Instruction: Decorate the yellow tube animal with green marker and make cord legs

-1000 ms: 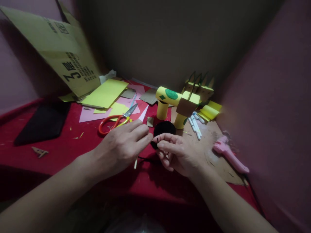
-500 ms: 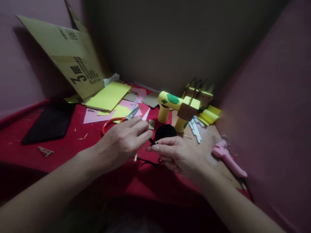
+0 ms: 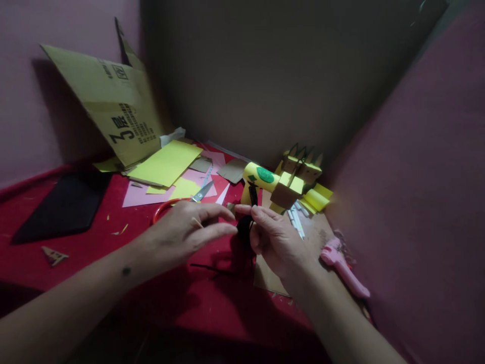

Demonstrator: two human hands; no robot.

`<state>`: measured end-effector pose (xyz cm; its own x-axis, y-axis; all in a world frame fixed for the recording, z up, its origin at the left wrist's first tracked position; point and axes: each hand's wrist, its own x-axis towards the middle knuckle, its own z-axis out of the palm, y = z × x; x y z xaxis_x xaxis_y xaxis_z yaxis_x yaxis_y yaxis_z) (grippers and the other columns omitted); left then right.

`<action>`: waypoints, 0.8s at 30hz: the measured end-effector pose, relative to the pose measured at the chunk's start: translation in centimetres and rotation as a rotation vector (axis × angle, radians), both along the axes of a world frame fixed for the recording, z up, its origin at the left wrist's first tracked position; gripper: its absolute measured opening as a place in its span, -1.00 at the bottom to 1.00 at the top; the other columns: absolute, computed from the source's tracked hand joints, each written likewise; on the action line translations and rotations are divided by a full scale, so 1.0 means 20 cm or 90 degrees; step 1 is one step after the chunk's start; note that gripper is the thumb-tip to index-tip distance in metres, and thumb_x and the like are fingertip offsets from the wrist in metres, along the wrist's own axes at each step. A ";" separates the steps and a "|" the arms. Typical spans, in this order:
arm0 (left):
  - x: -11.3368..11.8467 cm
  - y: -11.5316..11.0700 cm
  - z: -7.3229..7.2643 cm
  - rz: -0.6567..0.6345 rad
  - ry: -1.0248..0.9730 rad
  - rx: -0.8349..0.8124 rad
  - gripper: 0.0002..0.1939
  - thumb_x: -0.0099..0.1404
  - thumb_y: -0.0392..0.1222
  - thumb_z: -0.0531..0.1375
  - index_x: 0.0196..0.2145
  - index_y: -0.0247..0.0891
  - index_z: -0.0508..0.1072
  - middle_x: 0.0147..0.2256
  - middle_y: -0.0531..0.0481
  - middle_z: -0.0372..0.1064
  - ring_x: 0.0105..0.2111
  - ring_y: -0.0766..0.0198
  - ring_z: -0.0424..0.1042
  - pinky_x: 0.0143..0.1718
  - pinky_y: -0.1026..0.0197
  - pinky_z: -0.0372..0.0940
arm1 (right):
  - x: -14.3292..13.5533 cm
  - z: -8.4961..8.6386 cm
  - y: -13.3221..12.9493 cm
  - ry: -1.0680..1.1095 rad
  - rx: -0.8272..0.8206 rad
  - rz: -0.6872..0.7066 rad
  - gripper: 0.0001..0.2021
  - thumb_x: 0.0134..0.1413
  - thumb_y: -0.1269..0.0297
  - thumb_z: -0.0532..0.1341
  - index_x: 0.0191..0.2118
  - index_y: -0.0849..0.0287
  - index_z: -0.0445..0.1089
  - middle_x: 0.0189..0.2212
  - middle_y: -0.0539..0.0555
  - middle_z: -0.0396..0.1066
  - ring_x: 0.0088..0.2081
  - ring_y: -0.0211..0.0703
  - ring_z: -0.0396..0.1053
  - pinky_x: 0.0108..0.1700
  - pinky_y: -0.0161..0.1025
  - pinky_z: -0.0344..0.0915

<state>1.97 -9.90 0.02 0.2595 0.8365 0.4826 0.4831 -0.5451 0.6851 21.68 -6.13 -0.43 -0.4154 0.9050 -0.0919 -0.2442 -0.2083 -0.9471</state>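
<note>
My right hand pinches a bundle of black yarn that sticks up between thumb and finger. A dark yarn ball sits just behind the fingertips, partly hidden. My left hand is to the left with thumb and fingers apart and nothing between them, its tips close to the yarn ball. A loose black strand lies on the red cloth below. Behind the hands stands a yellow paper tube figure with green patches and a box-shaped part.
Orange-handled scissors lie behind my left hand, beside yellow sheets and pink paper. A pink glue gun rests on the right. A dark flat object and folded cardboard are at the left.
My left hand has let go of the black yarn and opened. The yarn bundle now points up from my right hand. The camera view has shifted slightly.
</note>
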 end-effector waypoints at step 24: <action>0.21 0.05 -0.07 -0.021 0.065 -0.030 -0.70 0.36 -0.22 0.06 -0.37 -0.23 0.59 -0.39 0.00 0.63 -0.42 0.28 0.55 -0.30 0.29 0.40 | 0.01 -0.05 0.02 0.222 -0.090 0.031 -0.74 -0.23 0.24 0.53 -0.44 0.27 0.54 -0.70 -0.09 0.39 -0.78 -0.46 0.14 -0.79 -0.50 0.04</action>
<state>6.16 -8.82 -1.32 0.3333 0.8476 0.4129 0.5335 -0.5306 0.6586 21.86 -5.73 -1.36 -0.4862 0.8718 -0.0599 -0.5338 -0.3506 -0.7695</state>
